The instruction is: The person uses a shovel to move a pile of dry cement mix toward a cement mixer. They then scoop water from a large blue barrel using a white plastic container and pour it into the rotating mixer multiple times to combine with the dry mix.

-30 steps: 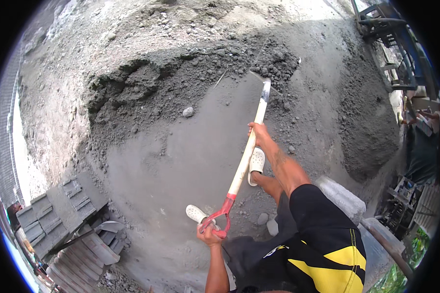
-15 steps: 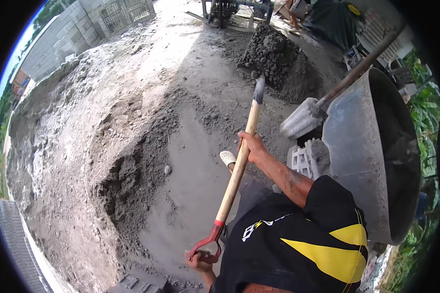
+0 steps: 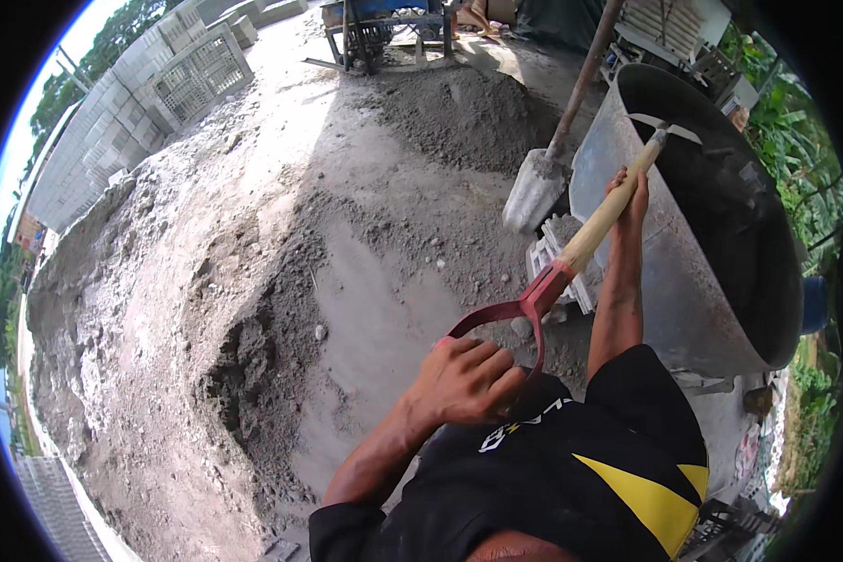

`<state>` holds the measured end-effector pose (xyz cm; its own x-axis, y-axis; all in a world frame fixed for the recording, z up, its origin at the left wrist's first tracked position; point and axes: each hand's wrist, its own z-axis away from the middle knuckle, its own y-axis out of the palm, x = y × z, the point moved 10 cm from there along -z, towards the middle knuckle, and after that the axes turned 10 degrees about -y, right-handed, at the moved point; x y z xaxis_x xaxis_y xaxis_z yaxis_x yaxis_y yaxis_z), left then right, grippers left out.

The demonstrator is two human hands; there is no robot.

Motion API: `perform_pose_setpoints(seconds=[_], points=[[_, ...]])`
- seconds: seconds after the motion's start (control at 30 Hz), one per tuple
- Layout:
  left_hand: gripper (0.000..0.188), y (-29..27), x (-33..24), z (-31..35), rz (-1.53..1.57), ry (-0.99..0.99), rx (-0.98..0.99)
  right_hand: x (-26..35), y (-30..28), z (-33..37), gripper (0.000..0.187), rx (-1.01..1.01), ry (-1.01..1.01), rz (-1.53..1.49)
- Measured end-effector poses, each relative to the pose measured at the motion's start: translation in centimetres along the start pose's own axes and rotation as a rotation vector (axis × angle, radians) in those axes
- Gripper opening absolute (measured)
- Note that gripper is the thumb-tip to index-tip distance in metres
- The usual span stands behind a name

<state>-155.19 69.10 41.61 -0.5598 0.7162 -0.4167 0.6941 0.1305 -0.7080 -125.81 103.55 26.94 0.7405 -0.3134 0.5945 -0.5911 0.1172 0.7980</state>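
Note:
I hold a shovel (image 3: pixel 598 228) with a pale wooden shaft and a red D-shaped handle. My left hand (image 3: pixel 473 379) is closed on the handle's grip, low in front of my body. Farther up, near the metal neck, my right hand (image 3: pixel 630 195) wraps round the shaft. The shovel slants up to the right, its blade (image 3: pixel 681 133) tilted over the opening of a big grey metal drum (image 3: pixel 660 272). Dark grey material lies inside the drum; most of the blade's face is hard to make out.
A second shovel (image 3: pixel 537 190), its blade caked grey, leans beside the drum. Pale slotted blocks (image 3: pixel 545 267) lie below it. A grey mound (image 3: pixel 468 117) rises ahead, near a metal-framed machine (image 3: pixel 384 33). Rough sand (image 3: pixel 140 356) and stacked blocks (image 3: pixel 108 131) are at left.
The shovel has swung right and up from the mound to above the drum's opening, both hands still on it. The mound's top looks lower and flatter. My view has shifted too.

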Motion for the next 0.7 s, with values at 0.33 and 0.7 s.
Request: perform_pose_setpoints(seconds=[0.33, 0.7], points=[[0.015, -0.6, 10.8, 34.8, 0.63, -1.065, -1.243, -17.3, 20.3, 11.8, 0.025, 0.38, 0.325, 0.119], [0.039, 8.0, -13.9, 47.1, 0.491, -1.418, -2.336, -55.6, 9.0, 52.6, 0.026, 0.634, 1.463, 0.755]])
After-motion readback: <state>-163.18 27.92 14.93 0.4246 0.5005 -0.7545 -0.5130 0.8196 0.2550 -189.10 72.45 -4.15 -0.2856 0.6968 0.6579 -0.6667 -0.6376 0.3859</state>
